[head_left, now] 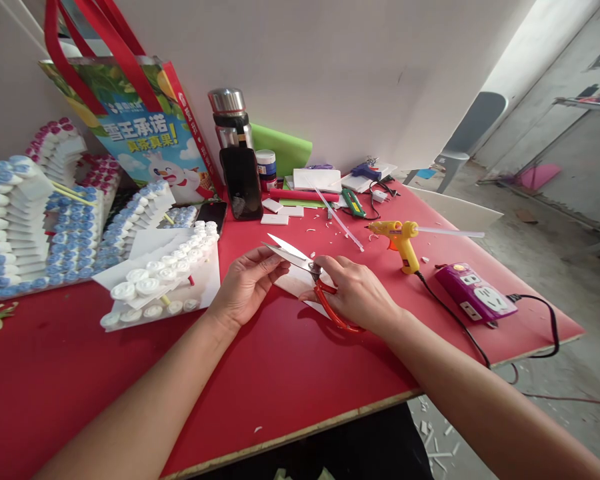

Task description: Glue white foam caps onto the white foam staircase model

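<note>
My right hand (357,290) is closed around the red handles of a pair of scissors (291,252), with the blades slightly apart and pointing left. Close by the blades, my left hand (247,283) has its thumb and fingers pinched together. What they hold, if anything, is too small to make out. Under both hands lies a pale flat sheet (295,281) on the red table (275,387). Left of my left hand stands a white board piece edged with rolled white flowers (165,273).
Blue-and-white flower-edged pieces (15,227) fill the left side, before a printed bag (150,133). A phone (241,183) leans against a steel flask (229,117). At right lie a yellow glue gun (403,241) and a purple power socket (475,293) with trailing cords.
</note>
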A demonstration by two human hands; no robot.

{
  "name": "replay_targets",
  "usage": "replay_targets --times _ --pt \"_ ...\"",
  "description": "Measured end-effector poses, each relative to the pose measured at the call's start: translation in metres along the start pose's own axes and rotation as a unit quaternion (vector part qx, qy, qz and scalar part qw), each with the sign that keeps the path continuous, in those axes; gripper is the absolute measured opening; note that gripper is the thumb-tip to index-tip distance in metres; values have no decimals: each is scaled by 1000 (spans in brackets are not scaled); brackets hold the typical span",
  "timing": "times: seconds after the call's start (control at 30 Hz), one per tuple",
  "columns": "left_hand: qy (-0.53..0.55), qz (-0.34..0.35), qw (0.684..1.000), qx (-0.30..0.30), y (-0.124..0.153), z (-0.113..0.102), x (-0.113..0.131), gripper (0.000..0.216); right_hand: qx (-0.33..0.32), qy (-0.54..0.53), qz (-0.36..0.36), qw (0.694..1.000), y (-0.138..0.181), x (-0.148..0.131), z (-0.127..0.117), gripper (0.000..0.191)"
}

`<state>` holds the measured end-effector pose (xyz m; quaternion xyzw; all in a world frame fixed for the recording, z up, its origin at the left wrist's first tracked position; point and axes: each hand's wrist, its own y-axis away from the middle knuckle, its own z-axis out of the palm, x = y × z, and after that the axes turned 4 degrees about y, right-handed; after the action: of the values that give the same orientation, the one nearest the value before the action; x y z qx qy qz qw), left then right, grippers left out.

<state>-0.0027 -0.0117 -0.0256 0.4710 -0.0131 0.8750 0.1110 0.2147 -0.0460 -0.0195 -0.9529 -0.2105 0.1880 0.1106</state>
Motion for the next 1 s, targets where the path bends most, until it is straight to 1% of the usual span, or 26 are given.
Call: replay_targets --times 0.13,0.37,0.6,0.7,0.87,0.93,1.0 --pt "-6 3 1000 -3 0 -1 0 14 8 -2 -4 1000 0 1 1 50" --pt "1 -5 1000 11 -2 -2 0 17 11 -5 -7 1000 1 2 2 49" --pt "18 -14 999 25 -2 -3 1 19 3 -24 10 1000 1 2 3 44" --pt "25 -20 999 12 -2 -4 1 20 20 -43 46 998 -1 6 3 41" --pt "30 -36 999 -25 0 -3 2 24 55 -55 165 983 -6 16 -8 38" --pt "31 -39 998 -30 1 -2 2 25 60 -53 174 981 -7 18 -13 39" --pt "26 -38 998 -35 2 -2 3 27 61 -57 158 984 -7 17 -14 41"
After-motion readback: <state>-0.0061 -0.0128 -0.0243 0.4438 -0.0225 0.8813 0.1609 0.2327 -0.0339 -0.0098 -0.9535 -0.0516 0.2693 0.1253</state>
